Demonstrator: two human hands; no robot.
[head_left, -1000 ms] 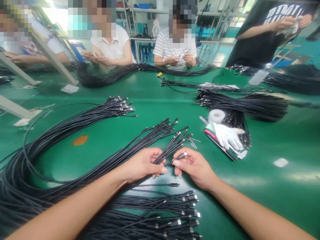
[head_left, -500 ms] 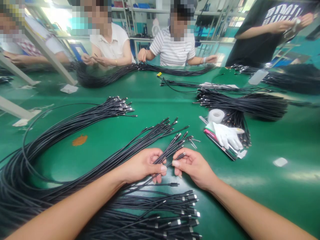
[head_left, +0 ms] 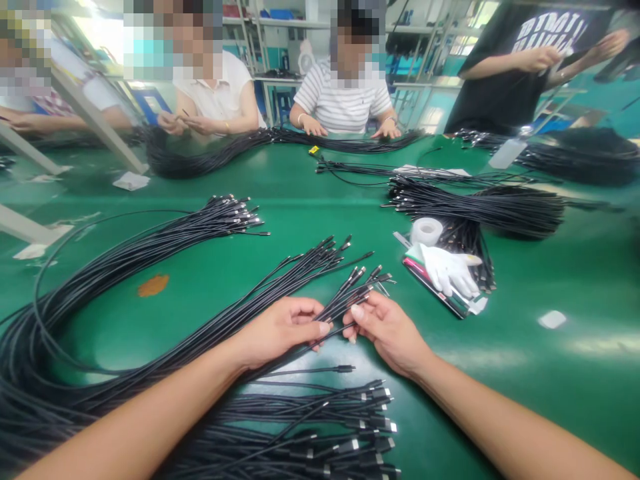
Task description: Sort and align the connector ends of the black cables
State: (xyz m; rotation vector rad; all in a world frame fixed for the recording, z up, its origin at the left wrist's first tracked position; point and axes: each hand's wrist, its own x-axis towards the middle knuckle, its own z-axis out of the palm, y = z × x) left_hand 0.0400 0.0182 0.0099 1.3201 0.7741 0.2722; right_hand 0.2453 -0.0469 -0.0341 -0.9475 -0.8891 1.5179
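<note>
On the green workbench (head_left: 590, 280), a white cotton glove (head_left: 449, 270) lies on a flat black and pink packet (head_left: 430, 288), just beside a roll of white tape (head_left: 427, 231). An orange stain (head_left: 153, 285) and a small piece of white paper (head_left: 552, 319) are on the bench top, well apart. Across the bench, a co-worker in a striped shirt (head_left: 343, 107) rests both hands near the edge, and metal shelves (head_left: 265, 40) stand behind.

Cable bundles (head_left: 145, 261) on the workbench (head_left: 500, 287), a tape roll (head_left: 427, 231) and cotton glove (head_left: 449, 270) to their right.
</note>
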